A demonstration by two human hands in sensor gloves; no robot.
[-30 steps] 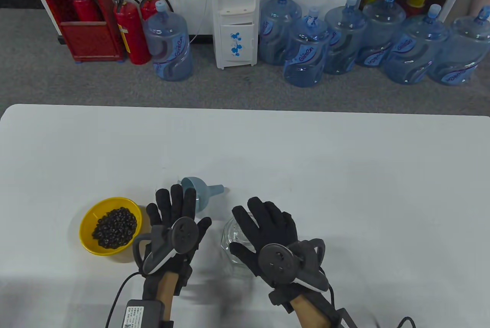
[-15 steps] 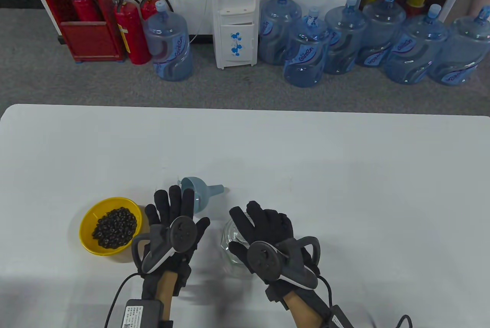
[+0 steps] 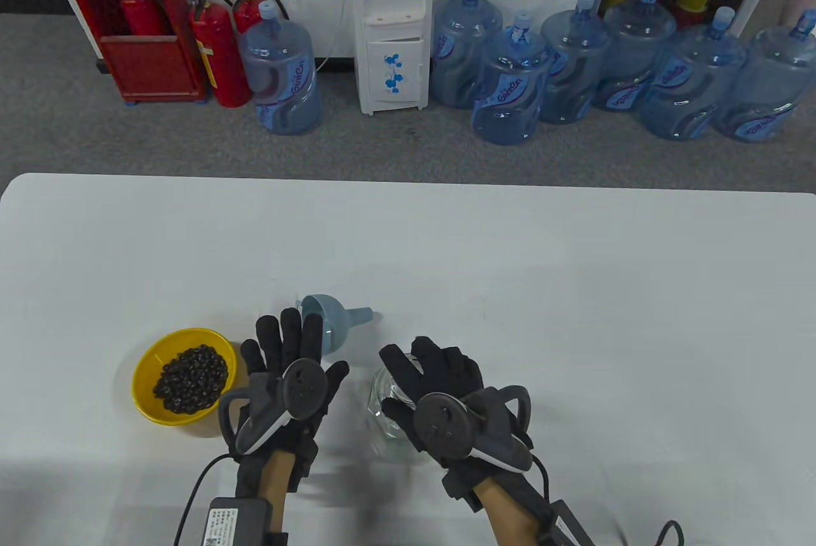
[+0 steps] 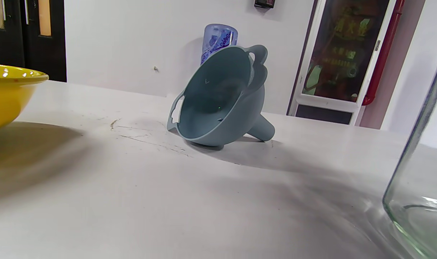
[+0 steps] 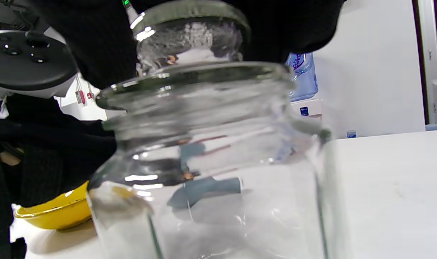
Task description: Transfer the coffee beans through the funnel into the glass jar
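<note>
Here: one white table [image 3: 510,265], bearing all task items near its front edge. Behind it on the floor, a row of blue water bottles [image 3: 574,67], a white dispenser [image 3: 390,23], red extinguishers [image 3: 220,51] and a red cabinet [image 3: 131,23].

Glass jar [image 3: 382,405], upright, right of centre, its glass lid [image 5: 189,28] on. The right hand [image 3: 440,386] rests over the lid, fingers curled down around it, covering most of the jar from above.

Yellow bowl [image 3: 182,377], at left, holding dark coffee beans [image 3: 191,379].

Left hand [image 3: 290,358], open, fingers spread flat, holding nothing, between bowl and jar; its fingertips overlap the funnel's rim from above.

Blue funnel [image 3: 335,319], lying on its side, spout pointing right, just beyond both hands.
</note>
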